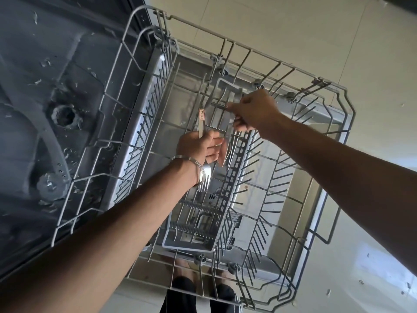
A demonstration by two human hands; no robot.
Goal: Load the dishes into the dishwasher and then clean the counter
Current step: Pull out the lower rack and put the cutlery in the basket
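1. A grey wire dishwasher rack [300, 199] is seen pulled out over the open dishwasher door [277, 154], with rows of thin tines along its left side and across its right half.
2. A long grey cutlery basket [191, 242] is set in the middle of the rack, running from near to far; cutlery pieces are seen standing in its near compartments.
3. A fork [206, 175] is held in the left hand [200, 147], its tines pointing toward the viewer past the wrist and its handle, with a small label, sticking out beyond the fingers on the far side.
4. The left hand is held above the middle of the basket, the fingers curled around the fork's shaft. A metal bracelet [196, 164] is worn on that wrist.
5. The right hand [255, 111] is reached across to the far end of the basket, its fingers closed in a pinch on a thin piece of cutlery [231, 129]; what kind cannot be told.
6. The wet dishwasher tub [52, 105] is seen at the left, and pale floor tiles [338, 37] lie to the right and beyond.
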